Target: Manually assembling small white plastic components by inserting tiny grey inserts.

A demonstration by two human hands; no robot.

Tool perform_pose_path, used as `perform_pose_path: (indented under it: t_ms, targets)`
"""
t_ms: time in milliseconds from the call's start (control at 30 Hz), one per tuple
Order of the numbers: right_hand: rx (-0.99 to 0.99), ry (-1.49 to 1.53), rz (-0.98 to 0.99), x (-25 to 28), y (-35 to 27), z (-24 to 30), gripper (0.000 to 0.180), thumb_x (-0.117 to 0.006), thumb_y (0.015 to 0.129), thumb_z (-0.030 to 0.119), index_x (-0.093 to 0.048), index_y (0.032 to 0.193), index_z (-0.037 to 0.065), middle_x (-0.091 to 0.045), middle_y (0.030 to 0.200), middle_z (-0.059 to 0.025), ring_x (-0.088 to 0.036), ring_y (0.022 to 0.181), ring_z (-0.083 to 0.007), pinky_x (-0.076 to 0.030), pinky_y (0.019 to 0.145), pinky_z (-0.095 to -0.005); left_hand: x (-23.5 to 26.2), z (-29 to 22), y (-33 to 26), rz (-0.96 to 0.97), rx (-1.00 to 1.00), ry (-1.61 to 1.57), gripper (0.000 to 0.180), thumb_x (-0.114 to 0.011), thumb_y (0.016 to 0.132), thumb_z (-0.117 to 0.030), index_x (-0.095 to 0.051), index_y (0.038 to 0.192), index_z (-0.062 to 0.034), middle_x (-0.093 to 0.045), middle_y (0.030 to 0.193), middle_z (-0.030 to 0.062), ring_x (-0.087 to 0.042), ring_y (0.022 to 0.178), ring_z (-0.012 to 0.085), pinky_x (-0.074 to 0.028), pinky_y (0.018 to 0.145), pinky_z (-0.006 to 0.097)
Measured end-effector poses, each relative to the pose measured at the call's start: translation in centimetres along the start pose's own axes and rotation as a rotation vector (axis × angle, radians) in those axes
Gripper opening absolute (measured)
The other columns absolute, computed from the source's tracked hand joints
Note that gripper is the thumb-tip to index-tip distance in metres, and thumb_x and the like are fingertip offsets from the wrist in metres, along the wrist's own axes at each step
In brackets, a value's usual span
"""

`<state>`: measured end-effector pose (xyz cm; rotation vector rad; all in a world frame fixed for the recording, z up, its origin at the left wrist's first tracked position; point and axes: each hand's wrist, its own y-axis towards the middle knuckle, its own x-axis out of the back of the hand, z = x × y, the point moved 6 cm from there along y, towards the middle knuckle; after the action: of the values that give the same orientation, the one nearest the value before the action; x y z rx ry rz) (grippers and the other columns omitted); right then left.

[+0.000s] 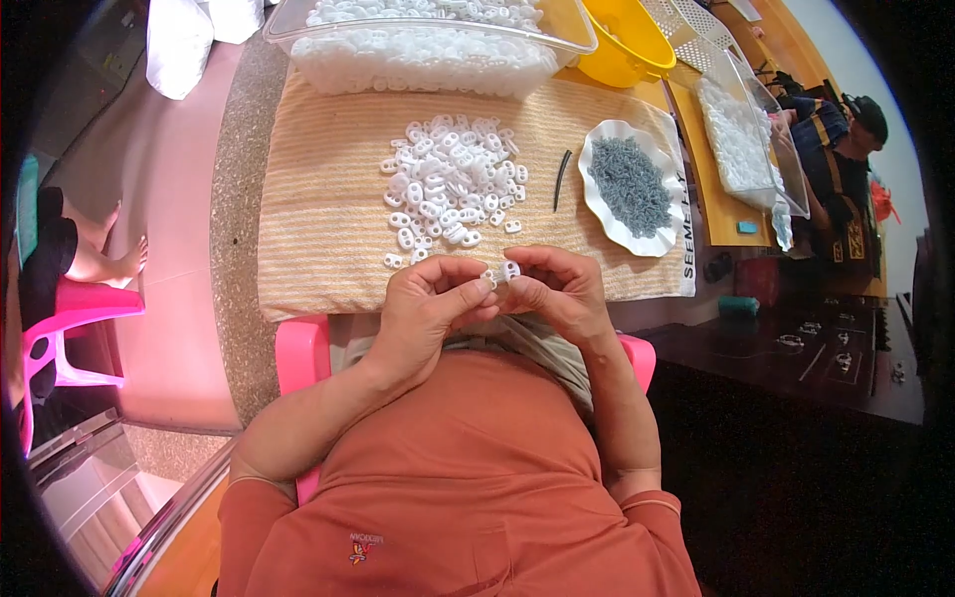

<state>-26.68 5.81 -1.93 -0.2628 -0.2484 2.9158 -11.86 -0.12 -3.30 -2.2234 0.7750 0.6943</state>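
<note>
Two small white plastic pieces sit pinched in our fingertips, one in the left hand [430, 303], one in the right hand [557, 289], fingers closed on them above the near edge of the striped cloth [318, 199]. Beyond lies a white pile [453, 179] and a plate of grey parts [630, 186].

- A small hand-assembly workshop, the sort of piecework room where loose parts are sorted and put together by hand.
- A speckled stone desk [234, 199] is covered with a striped beige cloth [318, 199].
- On the cloth lies a heap of small white plastic parts [448, 179].
- A clear plastic bin [428, 40] at the far edge is full of the same white parts.
- A scalloped white dish [637, 189] holds tiny grey pieces.
- A second clear bin [746, 139] and a yellow basin [622, 45] stand to the right.
- Another person [841, 169] sits at the far right; pink plastic chairs [70, 328] stand around.
</note>
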Motion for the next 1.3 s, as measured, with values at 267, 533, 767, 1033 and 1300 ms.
perform_pose_path:
  t_ms: [267, 533, 767, 1033, 1300]
  targets:
    - [0.007, 0.036, 0.014, -0.05, -0.06, 0.22, 0.030, -0.061, 0.088, -0.001, -0.058, 0.118, -0.005, -0.066, 0.096, -0.0107, -0.067, 0.080, -0.0161, -0.057, 0.069, -0.0271, 0.09, 0.06, 0.05, 0.004, 0.009, 0.016, 0.015, -0.064, 0.087, -0.005, -0.062, 0.101, -0.0016, -0.066, 0.088, 0.0065, -0.065, 0.078, 0.0138, -0.058, 0.073, 0.027]
    - [0.021, 0.052, 0.031, -0.09, -0.10, 0.23, 0.030, -0.061, 0.088, 0.000, -0.057, 0.118, -0.006, -0.066, 0.094, -0.0105, -0.067, 0.080, -0.0167, -0.057, 0.070, -0.0274, 0.14, 0.24, 0.10, 0.011, 0.016, 0.010, 0.015, -0.064, 0.087, -0.005, -0.062, 0.101, -0.0017, -0.066, 0.089, 0.0063, -0.065, 0.078, 0.0132, -0.058, 0.072, 0.027]
    - [0.034, 0.012, 0.047, -0.08, -0.08, 0.55, 0.030, -0.062, 0.088, 0.000, -0.058, 0.117, -0.005, -0.067, 0.092, -0.0120, -0.068, 0.079, -0.0171, -0.056, 0.070, -0.0270, 0.06, 0.23, 0.04, 0.012, 0.020, 0.019, 0.016, -0.064, 0.087, -0.006, -0.061, 0.102, -0.0016, -0.066, 0.089, 0.0063, -0.065, 0.077, 0.0128, -0.057, 0.072, 0.026]
    - [0.045, 0.001, 0.052, 0.05, 0.03, 0.28, 0.029, -0.062, 0.088, -0.001, -0.058, 0.116, -0.006, -0.067, 0.093, -0.0128, -0.068, 0.080, -0.0174, -0.056, 0.070, -0.0270, 0.15, 0.25, 0.08, 0.015, 0.011, 0.031, 0.016, -0.064, 0.088, -0.007, -0.061, 0.102, -0.0016, -0.066, 0.090, 0.0064, -0.065, 0.078, 0.0126, -0.057, 0.072, 0.025]
    - [0.080, 0.051, 0.095, -0.40, 0.05, 0.30, 0.028, -0.061, 0.087, -0.003, -0.059, 0.115, -0.006, -0.065, 0.098, -0.0113, -0.067, 0.085, -0.0183, -0.056, 0.074, -0.0280, -0.14, 0.08, 0.01, 0.026, 0.010, 0.026, 0.015, -0.065, 0.087, -0.006, -0.062, 0.101, -0.0003, -0.066, 0.090, 0.0069, -0.065, 0.078, 0.0114, -0.057, 0.071, 0.024]
